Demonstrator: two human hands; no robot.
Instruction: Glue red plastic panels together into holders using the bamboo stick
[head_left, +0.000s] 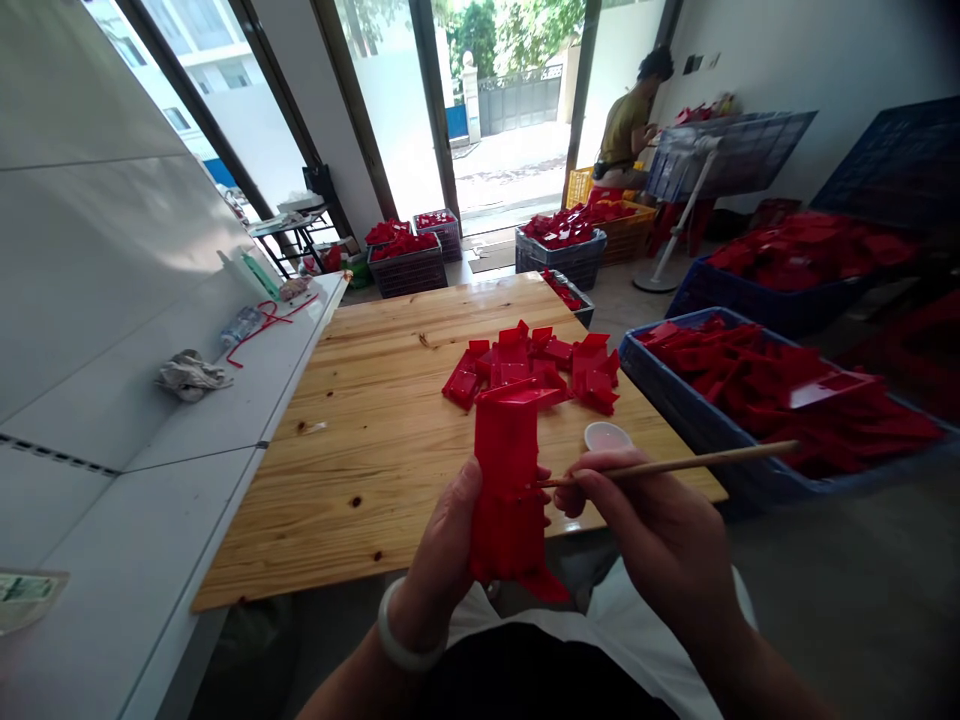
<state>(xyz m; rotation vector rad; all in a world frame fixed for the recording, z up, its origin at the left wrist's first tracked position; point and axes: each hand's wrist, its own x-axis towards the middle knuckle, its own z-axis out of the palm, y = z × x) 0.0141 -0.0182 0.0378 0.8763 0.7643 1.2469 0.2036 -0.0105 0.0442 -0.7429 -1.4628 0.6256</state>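
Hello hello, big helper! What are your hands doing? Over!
Left hand gripping red plastic part. Right hand pinching thin wooden stick, tip at the part. Small white cup close by on wooden tabletop.

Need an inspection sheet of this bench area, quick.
surface: pine board table, knots showing, red parts on it.
job's things: hollow red plastic part; pile of red plastic parts; shallow white cup near the board's right edge.
clutter: crumpled cloth and plastic bottle on a white tiled ledge.
grippers: left hand holds the hollow part; right hand pinches a thin wooden stick, tip at the part.
cables: red cord on the ledge.
surroundings: blue crate of red parts at right; co-worker by the doorway.
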